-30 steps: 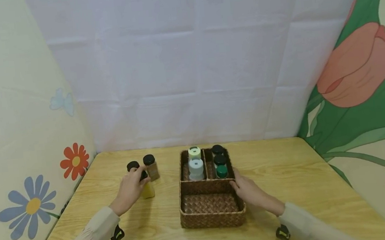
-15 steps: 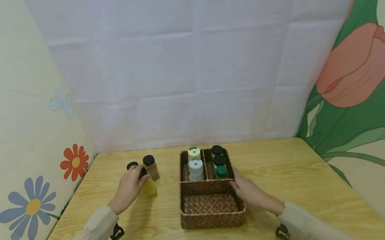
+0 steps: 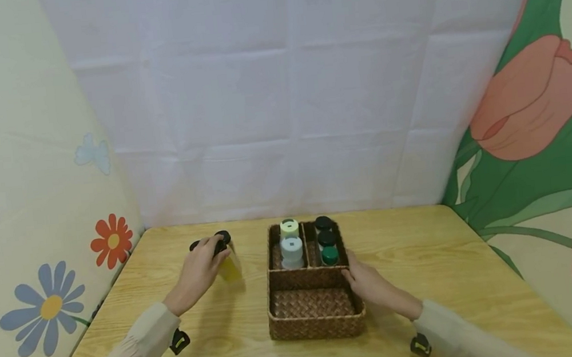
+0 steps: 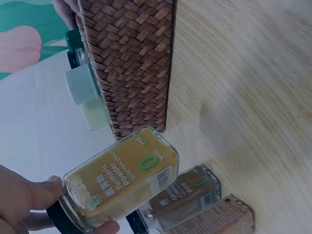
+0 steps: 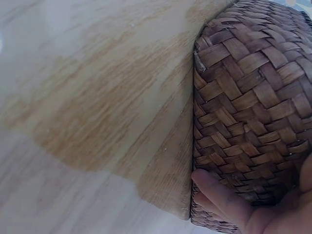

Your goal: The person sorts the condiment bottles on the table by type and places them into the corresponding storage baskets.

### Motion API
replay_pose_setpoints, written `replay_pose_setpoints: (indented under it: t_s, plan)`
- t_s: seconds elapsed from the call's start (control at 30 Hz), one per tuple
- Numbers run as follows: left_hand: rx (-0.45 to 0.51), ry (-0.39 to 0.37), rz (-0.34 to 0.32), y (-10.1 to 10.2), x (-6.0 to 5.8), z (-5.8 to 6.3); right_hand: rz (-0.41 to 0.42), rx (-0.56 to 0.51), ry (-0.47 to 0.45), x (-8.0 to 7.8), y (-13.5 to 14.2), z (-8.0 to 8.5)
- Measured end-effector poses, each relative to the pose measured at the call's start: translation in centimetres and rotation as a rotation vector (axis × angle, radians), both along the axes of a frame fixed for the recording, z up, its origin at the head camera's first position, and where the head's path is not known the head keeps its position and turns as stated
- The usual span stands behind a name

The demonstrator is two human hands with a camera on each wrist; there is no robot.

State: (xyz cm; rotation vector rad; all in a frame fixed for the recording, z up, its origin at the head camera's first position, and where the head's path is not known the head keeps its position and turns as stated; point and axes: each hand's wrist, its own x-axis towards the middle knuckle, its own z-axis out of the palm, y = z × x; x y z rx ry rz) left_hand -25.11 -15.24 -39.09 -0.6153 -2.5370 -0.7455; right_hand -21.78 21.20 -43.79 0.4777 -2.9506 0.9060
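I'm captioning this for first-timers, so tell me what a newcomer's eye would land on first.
Probably the big pink tulips pictured along the right of the head view. Next, the brown woven basket near the middle of the table, with capped containers at its far end. In the left wrist view, the yellow turmeric jar in the person's left grip stands out.

You can see a white sheet [image 3: 278,99] far back, a red flower [image 3: 113,241] and a blue flower [image 3: 51,307] left, pink tulips [image 3: 518,100] right.
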Motion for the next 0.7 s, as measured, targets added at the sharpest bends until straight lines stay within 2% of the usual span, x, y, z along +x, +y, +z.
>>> replay_pose_setpoints:
  t_s: [0.13,0.27,0.37,0.7]
  plan:
    - [0.009,-0.017,-0.024,0.6,0.2,0.7,-0.004,-0.020,-0.009,-0.1,0.0,0.0]
    - [0.015,-0.075,-0.048,1.1,0.5,1.4,-0.013,-0.028,-0.044,-0.1,-0.1,0.0]
    - [0.026,-0.101,-0.058,1.5,0.8,1.8,-0.015,-0.032,-0.031,0.0,-0.1,-0.1]
    - [0.078,-0.058,-0.085,2.8,1.4,2.7,-0.012,-0.026,-0.033,-0.1,0.0,-0.3]
